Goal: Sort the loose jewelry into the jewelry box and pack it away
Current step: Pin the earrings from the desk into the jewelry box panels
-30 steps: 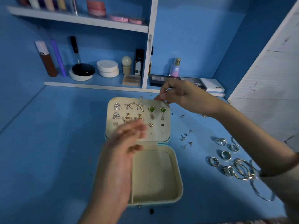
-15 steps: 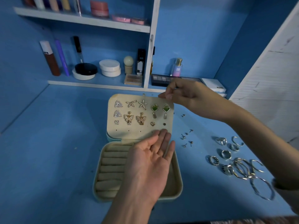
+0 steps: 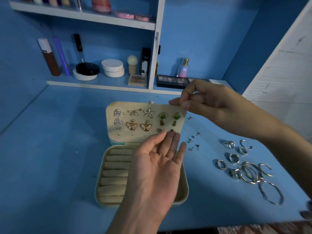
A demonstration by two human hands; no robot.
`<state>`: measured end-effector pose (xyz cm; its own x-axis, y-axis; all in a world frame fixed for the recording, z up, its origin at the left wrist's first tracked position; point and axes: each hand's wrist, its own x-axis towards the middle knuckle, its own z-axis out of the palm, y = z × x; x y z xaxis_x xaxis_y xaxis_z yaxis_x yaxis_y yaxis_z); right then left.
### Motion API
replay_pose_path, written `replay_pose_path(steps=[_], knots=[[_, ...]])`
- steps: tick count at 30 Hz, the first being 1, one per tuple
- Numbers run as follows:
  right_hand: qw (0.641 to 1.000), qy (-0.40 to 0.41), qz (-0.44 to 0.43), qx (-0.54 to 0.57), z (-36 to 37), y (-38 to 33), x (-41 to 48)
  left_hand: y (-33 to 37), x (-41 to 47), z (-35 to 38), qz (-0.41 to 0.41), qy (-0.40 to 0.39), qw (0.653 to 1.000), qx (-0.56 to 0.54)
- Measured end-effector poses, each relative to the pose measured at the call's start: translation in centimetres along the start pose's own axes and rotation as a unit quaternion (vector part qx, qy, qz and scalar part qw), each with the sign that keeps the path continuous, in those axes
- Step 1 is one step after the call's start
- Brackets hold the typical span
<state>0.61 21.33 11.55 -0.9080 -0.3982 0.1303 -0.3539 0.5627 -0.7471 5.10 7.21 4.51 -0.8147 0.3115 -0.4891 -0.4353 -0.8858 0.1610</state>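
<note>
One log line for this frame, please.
right hand: pinches earring panel top corner | left hand: open, palm up over jewelry box | rings, studs: loose on table

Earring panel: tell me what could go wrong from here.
1. The right hand pinches the earring panel by one corner only; if it slips or swings, the dangling earrings could shake loose.
2. The loose studs lie close beside the jewelry box; the open left hand could brush them away.

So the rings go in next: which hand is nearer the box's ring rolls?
Left. The left hand is palm-up right beside the ring rolls; the right hand pinches the earring panel's far corner, beyond them.
</note>
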Motion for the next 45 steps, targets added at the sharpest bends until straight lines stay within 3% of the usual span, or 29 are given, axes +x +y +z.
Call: replay_pose_path(steps=[6, 14, 17, 21, 28, 45], knots=[[0.997, -0.019, 0.006, 0.068, 0.2, -0.8, -2.7, -0.7, -0.7, -1.6, 0.020, -0.038, 0.999, 0.008], [0.983, -0.078, 0.021, 0.167, 0.3, -0.4, -4.8, -1.7, -1.2, -3.0, 0.043, -0.027, 0.998, 0.038], [0.984, -0.027, 0.038, 0.170, 0.0, 0.7, -4.3, -2.1, -1.5, -3.6, 0.052, -0.052, 0.996, 0.046], [0.990, 0.026, 0.080, 0.112, 0.4, 3.2, -2.8, -2.5, -1.4, -4.7, 0.050, -0.072, 0.994, 0.072], [0.989, -0.064, 0.122, 0.047, 2.5, 4.7, -1.3, -2.7, -1.3, -5.5, 0.055, -0.099, 0.988, 0.109], [0.993, -0.095, 0.070, -0.016, 2.9, 4.4, -0.5, -2.3, -0.9, -5.9, 0.052, -0.137, 0.982, 0.122]])
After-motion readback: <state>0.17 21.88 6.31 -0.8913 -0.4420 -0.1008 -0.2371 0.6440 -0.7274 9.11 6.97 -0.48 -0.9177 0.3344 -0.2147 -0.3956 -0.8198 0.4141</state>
